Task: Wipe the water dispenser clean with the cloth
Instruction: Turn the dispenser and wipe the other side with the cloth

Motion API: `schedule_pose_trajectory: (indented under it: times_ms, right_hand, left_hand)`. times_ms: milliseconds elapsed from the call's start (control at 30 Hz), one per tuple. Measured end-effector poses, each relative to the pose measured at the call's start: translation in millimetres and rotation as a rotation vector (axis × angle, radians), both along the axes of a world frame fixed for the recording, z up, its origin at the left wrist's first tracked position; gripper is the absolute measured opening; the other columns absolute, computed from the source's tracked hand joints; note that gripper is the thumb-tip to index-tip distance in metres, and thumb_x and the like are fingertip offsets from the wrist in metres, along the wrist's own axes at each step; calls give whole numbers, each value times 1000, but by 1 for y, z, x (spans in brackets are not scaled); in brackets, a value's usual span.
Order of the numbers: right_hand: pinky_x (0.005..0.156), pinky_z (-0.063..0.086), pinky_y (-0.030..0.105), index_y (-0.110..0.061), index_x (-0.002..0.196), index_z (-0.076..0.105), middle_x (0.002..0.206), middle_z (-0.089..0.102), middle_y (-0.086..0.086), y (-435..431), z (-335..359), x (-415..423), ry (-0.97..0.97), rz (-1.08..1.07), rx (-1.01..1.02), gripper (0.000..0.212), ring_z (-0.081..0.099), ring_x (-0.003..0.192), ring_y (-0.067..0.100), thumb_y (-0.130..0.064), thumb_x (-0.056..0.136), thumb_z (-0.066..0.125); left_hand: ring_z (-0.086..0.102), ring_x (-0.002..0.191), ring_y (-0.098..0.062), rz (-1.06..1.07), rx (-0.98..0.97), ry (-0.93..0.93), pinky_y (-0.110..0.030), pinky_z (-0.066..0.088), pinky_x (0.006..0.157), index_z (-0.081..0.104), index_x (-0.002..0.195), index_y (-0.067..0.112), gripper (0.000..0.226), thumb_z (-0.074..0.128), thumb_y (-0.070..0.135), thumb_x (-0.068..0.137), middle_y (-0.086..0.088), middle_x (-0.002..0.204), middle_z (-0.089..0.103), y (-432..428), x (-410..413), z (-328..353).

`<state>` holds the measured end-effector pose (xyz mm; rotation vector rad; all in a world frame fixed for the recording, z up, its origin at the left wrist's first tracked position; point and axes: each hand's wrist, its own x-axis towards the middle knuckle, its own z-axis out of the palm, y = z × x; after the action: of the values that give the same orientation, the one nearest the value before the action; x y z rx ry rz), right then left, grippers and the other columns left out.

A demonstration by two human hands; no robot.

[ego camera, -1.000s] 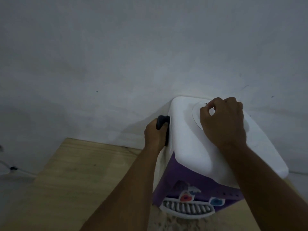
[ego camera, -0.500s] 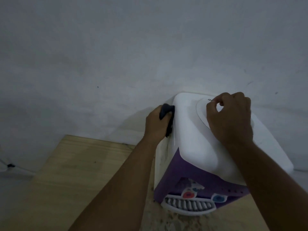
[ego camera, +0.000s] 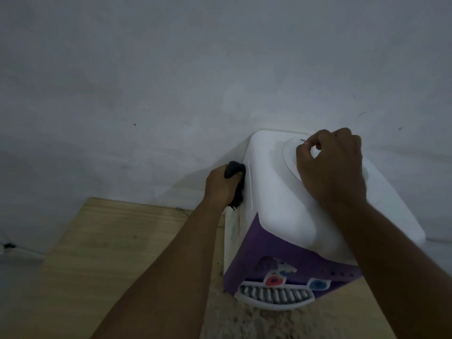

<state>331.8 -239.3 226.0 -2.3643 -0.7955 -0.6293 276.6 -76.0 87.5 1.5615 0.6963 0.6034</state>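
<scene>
A: 2 hands in view. Where was the cloth?
B: Cloth [ego camera: 235, 171] sat bunched in the left hand [ego camera: 220, 185], fingers clenched round it. It was pressed on the dispenser's [ego camera: 274, 192] left side, just under the white top edge.
A: Right hand?
B: Right hand [ego camera: 330, 165] was on the dispenser's top, over the round lid [ego camera: 289, 157]. Fingers were curled to a fist with nothing visible inside. Probably bracing.
A: Surface relative to the cloth fingers?
B: Straight to their right, touching. The side panel ran tall, long axis vertical, so up-down strokes seemed likely. Dark streaks showed below the cloth.
A: Room to move?
B: Left of the dispenser, the table [ego camera: 122, 241] gave open room. Behind it the wall [ego camera: 171, 94] sat close, so the back edge was tight. The drip tray [ego camera: 274, 298] jutted out in front.
A: Nearer hand?
B: Left for that side, right for the top.
</scene>
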Motion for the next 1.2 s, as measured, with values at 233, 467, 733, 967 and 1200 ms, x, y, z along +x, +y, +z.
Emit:
schedule_pose_trajectory:
  times_ms: [233,467,733,967,1200]
  right_hand:
    - [91,42,39,-14,91,63,96,45,1,0,0,0,-17,4,-10,20,43,103,24,-29,88,49]
    - [89,41,39,-13,91,62,94,42,0,0,0,0,-65,12,-37,20,42,98,24,-28,88,49]
    - [85,39,37,-10,93,62,96,55,8,0,-1,1,-159,48,-119,21,45,95,23,-24,92,45]
    - [83,40,36,-11,92,60,93,56,5,-1,0,0,-151,69,-128,22,46,88,20,-22,95,42]
    - [84,43,39,-9,92,60,92,56,7,-1,0,-2,-140,52,-99,23,47,90,22,-24,94,43]
  left_hand:
    - [54,62,-10,36,162,-188,-26,44,57,50,68,26,31,52,14,96,2,69,59,-21,-11,26]
    - [53,62,-7,-84,252,-268,-20,42,59,54,75,19,23,54,10,96,2,69,57,-35,-48,17]
    - [50,60,-9,22,253,-87,-18,42,53,52,72,15,28,42,6,96,1,68,56,-19,-6,39]
    - [48,59,-6,34,251,-85,-11,37,51,48,71,17,27,43,8,96,2,68,54,-31,-18,36]
    - [53,59,-15,-93,208,-241,-29,41,56,55,82,14,16,53,13,98,-3,68,56,-52,-64,18]
